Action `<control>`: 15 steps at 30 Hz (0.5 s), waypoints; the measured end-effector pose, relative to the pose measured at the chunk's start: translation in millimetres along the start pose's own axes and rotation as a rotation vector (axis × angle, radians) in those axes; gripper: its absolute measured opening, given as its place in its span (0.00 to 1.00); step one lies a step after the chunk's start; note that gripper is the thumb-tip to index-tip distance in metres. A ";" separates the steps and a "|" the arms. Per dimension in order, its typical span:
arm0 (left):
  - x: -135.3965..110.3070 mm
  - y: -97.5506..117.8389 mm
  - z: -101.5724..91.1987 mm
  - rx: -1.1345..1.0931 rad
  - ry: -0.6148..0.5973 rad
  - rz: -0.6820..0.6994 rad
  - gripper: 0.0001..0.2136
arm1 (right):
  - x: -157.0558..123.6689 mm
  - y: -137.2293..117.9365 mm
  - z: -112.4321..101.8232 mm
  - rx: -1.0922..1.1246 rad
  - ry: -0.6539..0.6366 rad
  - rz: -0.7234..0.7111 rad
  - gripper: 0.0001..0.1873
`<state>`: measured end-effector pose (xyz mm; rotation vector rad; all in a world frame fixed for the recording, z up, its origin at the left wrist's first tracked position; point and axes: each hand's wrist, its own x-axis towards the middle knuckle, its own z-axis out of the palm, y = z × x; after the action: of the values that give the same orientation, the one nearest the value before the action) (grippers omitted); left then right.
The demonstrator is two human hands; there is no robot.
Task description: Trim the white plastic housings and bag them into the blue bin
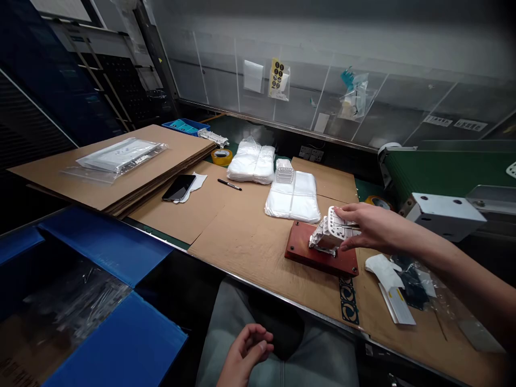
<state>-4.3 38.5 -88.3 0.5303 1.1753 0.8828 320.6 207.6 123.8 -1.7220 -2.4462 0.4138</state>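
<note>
My right hand (373, 226) is closed on a white plastic part (334, 221) with rows of small holes. A thin metal tool, possibly tweezers, shows between its fingers. That part sits tilted against a white frame-like piece (320, 236) on a red block (300, 252) with screws in its corners. My left hand (250, 352) hangs over my lap, its fingers loosely curled with a gap to the thumb and nothing visible in it. Behind the block lies a stack of white bags (292, 199) with a small white perforated piece (285, 174) on top.
To the left are stacked cardboard sheets (52, 161), a phone (179, 188), a pen (229, 185) and yellow tape (221, 157). A blue box (121, 344) with clear bags stands below. A black cut-out strip (349, 301), a white glove (382, 269) and a green conveyor (443, 172) are rightward.
</note>
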 end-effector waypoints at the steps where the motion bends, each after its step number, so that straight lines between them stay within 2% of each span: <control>1: 1.1 3.0 5.3 -0.005 -0.023 0.021 0.19 | -0.8 -1.2 -0.7 0.017 0.016 0.001 0.29; 3: 3.4 8.1 19.2 -0.034 -0.099 0.076 0.19 | -5.1 -3.5 -7.3 0.056 0.064 0.000 0.32; 6: 5.5 11.6 48.4 -0.095 -0.206 0.129 0.19 | -19.9 -10.2 -22.2 0.144 0.204 0.026 0.43; 9: 6.7 15.4 83.9 -0.327 -0.250 0.140 0.27 | -41.4 -28.5 -18.8 0.485 0.365 0.158 0.47; 10: 7.8 18.7 94.4 -0.461 -0.247 0.163 0.32 | -48.0 -36.3 -10.6 0.636 0.357 0.203 0.45; 12: 11.9 28.7 107.7 -0.703 -0.206 0.249 0.39 | -55.4 -48.7 13.8 0.818 0.206 0.242 0.34; 13: 14.7 34.6 108.6 -0.776 -0.157 0.271 0.40 | -54.3 -51.5 27.7 0.802 0.123 0.251 0.28; 15: 20.2 44.3 98.0 -0.807 -0.004 0.236 0.39 | -38.3 -48.1 52.3 0.654 0.088 0.294 0.25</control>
<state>76.7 88.2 -34.2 0.0039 0.6671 1.4531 277.0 148.7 89.9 -1.7253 -1.7067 1.0073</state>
